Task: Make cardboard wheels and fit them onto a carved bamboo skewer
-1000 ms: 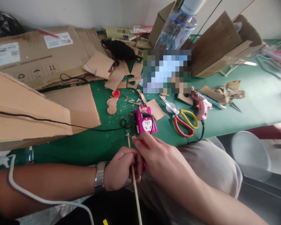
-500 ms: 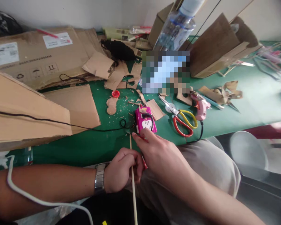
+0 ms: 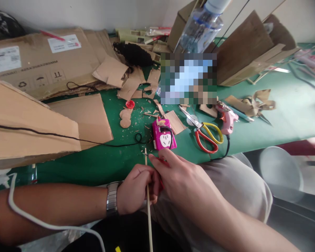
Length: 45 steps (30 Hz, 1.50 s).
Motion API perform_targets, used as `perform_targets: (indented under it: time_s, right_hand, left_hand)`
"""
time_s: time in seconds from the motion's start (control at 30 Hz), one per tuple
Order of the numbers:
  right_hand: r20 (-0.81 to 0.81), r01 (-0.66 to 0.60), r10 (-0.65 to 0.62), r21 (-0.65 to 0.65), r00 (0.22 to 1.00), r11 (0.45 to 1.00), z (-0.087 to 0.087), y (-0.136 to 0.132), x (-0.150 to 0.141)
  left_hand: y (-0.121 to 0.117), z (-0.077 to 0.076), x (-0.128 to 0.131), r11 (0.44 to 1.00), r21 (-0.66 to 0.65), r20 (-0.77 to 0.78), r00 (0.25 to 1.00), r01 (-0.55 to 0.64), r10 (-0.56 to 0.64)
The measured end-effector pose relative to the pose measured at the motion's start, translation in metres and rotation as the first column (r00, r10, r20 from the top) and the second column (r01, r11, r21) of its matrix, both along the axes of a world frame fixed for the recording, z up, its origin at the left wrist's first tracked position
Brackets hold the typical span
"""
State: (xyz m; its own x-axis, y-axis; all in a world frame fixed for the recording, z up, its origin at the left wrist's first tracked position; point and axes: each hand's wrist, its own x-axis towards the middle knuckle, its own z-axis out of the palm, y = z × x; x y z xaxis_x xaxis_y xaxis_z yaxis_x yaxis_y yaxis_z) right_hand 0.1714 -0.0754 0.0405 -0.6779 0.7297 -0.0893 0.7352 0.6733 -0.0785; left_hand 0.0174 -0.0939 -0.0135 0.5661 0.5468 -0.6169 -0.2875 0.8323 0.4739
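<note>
The left hand's [image 3: 139,189] grip closes round a pale stick [image 3: 150,224], its tip seen against the counter [image 3: 94,168]; the right hand [image 3: 182,175] clasps a red tool [image 3: 161,184] (mostly hidden) near that tip. Trimming seems underway; the next stroke calls for steadiness.

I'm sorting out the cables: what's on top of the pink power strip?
A black plug sits on the pink power strip, its cord curving down one side. What's beneath the plug is covered.
</note>
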Motion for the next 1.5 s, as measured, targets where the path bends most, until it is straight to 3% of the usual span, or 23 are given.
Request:
perform_targets:
  time_s: [0.23,0.4,0.6,0.8,1.13,1.5]
  right_hand:
    - [0.081,0.084,-0.079,-0.048,0.994,0.995,-0.001,-0.007,-0.006]
    - [0.004,0.125,-0.125,-0.078,0.992,0.989,-0.003,-0.006,-0.001]
    - [-0.098,0.031,-0.030,0.012,0.995,0.999,-0.001,0.000,0.005]
    - [-0.098,0.045,-0.044,0.006,0.994,0.999,-0.002,0.002,0.006]
    - [0.001,0.152,-0.153,-0.125,0.988,0.980,-0.006,-0.004,-0.001]
    - [0.102,0.138,-0.125,-0.140,0.987,0.980,-0.002,-0.004,-0.006]
  left_hand:
    - [0.000,0.003,0.001,1.000,0.023,-0.075,0.997,0.006,-0.005]
    - [-0.003,-0.002,0.000,0.998,0.055,-0.104,0.994,0.027,-0.021]
    - [-0.001,-0.004,-0.003,0.994,0.089,-0.126,0.990,0.069,-0.058]
    - [-0.001,-0.004,-0.003,0.995,0.056,-0.094,0.993,0.078,-0.073]
    - [-0.004,-0.007,-0.001,0.998,0.050,-0.108,0.993,0.046,-0.041]
    - [-0.003,-0.004,-0.001,0.995,0.090,-0.106,0.994,0.037,-0.027]
